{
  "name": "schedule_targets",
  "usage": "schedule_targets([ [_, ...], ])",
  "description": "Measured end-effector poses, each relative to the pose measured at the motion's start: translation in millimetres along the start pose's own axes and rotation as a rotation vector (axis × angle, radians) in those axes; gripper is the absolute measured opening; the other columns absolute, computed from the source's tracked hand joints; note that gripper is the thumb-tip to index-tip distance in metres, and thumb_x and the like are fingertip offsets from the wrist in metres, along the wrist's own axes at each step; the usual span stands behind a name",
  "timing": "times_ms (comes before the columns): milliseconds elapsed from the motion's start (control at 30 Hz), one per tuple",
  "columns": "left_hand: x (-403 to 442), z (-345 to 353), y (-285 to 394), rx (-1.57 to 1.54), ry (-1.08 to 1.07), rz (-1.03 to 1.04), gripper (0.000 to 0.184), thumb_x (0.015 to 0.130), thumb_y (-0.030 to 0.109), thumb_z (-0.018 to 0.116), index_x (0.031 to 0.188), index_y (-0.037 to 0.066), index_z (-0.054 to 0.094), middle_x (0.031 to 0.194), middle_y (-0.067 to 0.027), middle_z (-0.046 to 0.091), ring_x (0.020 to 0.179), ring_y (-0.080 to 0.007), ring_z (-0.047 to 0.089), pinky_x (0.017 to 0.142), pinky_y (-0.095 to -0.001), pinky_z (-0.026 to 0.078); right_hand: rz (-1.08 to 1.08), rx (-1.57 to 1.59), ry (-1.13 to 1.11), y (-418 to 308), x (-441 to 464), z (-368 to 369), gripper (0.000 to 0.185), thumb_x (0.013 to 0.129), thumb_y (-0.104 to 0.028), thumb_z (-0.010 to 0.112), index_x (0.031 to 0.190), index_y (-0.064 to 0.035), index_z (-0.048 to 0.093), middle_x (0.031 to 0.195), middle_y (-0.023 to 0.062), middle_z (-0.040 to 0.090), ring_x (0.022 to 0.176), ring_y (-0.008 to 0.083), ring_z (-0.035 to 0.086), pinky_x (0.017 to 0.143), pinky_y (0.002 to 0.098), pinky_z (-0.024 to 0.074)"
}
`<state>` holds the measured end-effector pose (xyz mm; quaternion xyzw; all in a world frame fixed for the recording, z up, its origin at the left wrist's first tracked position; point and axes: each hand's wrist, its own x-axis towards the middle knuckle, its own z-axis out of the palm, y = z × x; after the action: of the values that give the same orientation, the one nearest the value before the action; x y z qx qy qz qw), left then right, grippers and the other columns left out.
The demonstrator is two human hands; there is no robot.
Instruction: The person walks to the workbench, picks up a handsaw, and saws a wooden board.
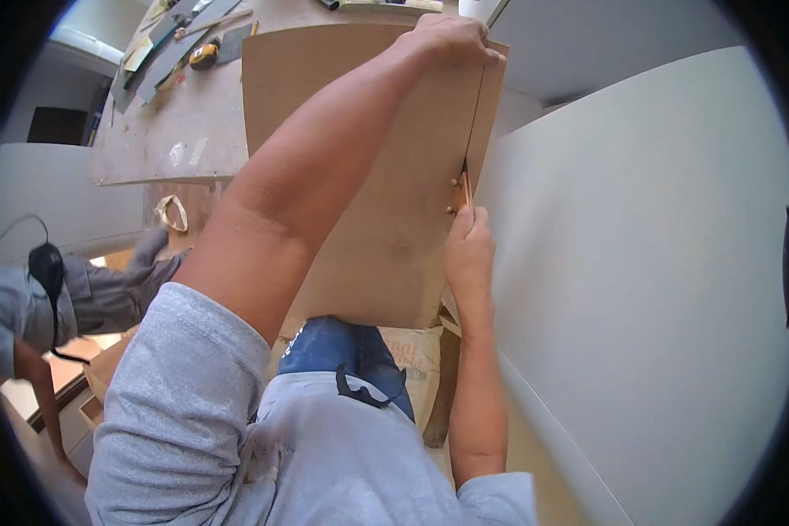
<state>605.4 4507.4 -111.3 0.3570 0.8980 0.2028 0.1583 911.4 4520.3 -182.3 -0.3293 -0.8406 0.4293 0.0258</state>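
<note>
A large brown board (377, 184) lies in front of my body, with a thin dark line running down near its right edge. My left hand (451, 39) is at the board's far right corner, its fingers closed over the edge. Lower down, my right hand (471, 237) grips a slim wood-coloured tool (468, 188) at the near end of the line. The tool's dark tip meets the line; its exact kind is unclear. Small round knobs (451, 209) sit just left of the tool.
The worktable (210, 123) holds a yellow-black tape measure (204, 56) and grey strips (171, 66) at the far left. A large white panel (640, 263) stands on the right. A co-worker (105, 294) bends at the left. A printed sack (412, 364) lies below the board.
</note>
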Motion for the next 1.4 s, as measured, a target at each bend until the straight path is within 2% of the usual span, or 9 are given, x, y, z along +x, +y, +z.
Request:
schedule_targets([
  [100,1.7,6.8,0.4,0.009,-0.022,-0.020,0.058,0.090,0.062,0.068,0.114,0.011,0.078,0.117,-0.0172,0.076,0.115,-0.0320,0.071,0.098,-0.0421,0.054,0.094,-0.017,-0.055,-10.1,-13.3,-11.2,0.040,0.112,-0.033,0.042,0.109,0.0047,0.054,0.086,0.0329,0.062,0.086,0.0536,0.061,0.078,0.0534,0.0491],
  [167,7.4,5.0,-2.8,0.030,0.004,0.001,0.058,0.090,0.062,0.068,0.114,0.010,0.078,0.117,-0.0172,0.077,0.115,-0.0324,0.071,0.098,-0.0423,0.054,0.234,0.152,-0.142,-2.5,-62.7,-29.9,0.040,0.113,-0.034,0.039,0.104,0.0026,0.052,0.079,0.0200,0.054,0.077,0.0314,0.063,0.072,0.0481,0.0488],
  [233,6.3,6.8,-5.3,0.018,-0.007,0.000,0.058,0.090,0.062,0.068,0.114,0.010,0.078,0.117,-0.0172,0.077,0.115,-0.0326,0.071,0.098,-0.0425,0.054,0.256,0.048,-0.122,4.2,-127.7,-48.5,0.038,0.112,-0.033,0.039,0.106,0.0024,0.052,0.078,0.0183,0.052,0.075,0.0275,0.061,0.071,0.0449,0.0484],
  [333,11.2,9.9,-5.7,0.020,0.012,0.006,0.058,0.089,0.062,0.069,0.114,0.010,0.078,0.117,-0.0173,0.077,0.115,-0.0330,0.071,0.098,-0.0429,0.054,0.362,0.117,-0.131,29.4,-167.8,-56.2,0.034,0.111,-0.031,0.046,0.110,0.0026,0.054,0.084,0.0283,0.062,0.080,0.0489,0.064,0.071,0.0523,0.0489],
  [633,5.1,2.7,4.2,0.017,0.012,-0.007,0.059,0.090,0.063,0.067,0.114,0.010,0.078,0.117,-0.0171,0.077,0.116,-0.0335,0.070,0.099,-0.0429,0.054,0.109,0.012,-0.053,-14.4,-22.4,-19.3,0.037,0.112,-0.030,0.041,0.108,0.0039,0.056,0.093,0.0365,0.063,0.087,0.0561,0.062,0.077,0.0559,0.0479],
  [867,8.0,7.5,-8.4,0.021,0.005,0.023,0.059,0.089,0.061,0.067,0.111,0.007,0.078,0.117,-0.0189,0.076,0.116,-0.0353,0.070,0.098,-0.0447,0.054,0.245,0.066,-0.097,22.9,-160.7,-50.0,0.032,0.111,-0.028,0.046,0.107,0.0023,0.054,0.078,0.0299,0.060,0.077,0.0514,0.063,0.068,0.0537,0.0482],
  [1133,17.2,15.7,-13.5,0.026,0.020,-0.051,0.067,0.088,0.070,0.065,0.132,0.020,0.074,0.131,-0.0067,0.074,0.129,-0.0251,0.064,0.109,-0.0387,0.048,0.099,-0.046,-0.056,-15.9,-11.3,-14.3,0.044,0.112,-0.037,0.041,0.113,0.0043,0.056,0.094,0.0359,0.064,0.091,0.0554,0.063,0.078,0.0560,0.0493],
  [1200,23.2,19.7,-16.3,0.075,0.009,-0.004,0.064,0.089,0.069,0.064,0.131,0.021,0.075,0.130,-0.0054,0.074,0.129,-0.0232,0.064,0.108,-0.0386,0.048,0.239,0.055,-0.157,-3.6,-57.4,-31.2,0.040,0.113,-0.036,0.040,0.105,0.0003,0.054,0.075,0.0132,0.057,0.068,0.0256,0.061,0.064,0.0440,0.0490],
  [1400,7.6,9.1,-9.0,-0.006,0.026,0.019,0.057,0.091,0.060,0.068,0.110,0.008,0.078,0.119,-0.0179,0.076,0.118,-0.0346,0.069,0.099,-0.0446,0.053,0.276,0.073,-0.134,26.7,-143.2,-39.1,0.037,0.113,-0.032,0.041,0.106,0.0024,0.053,0.078,0.0183,0.056,0.069,0.0314,0.056,0.067,0.0451,0.0473],
])
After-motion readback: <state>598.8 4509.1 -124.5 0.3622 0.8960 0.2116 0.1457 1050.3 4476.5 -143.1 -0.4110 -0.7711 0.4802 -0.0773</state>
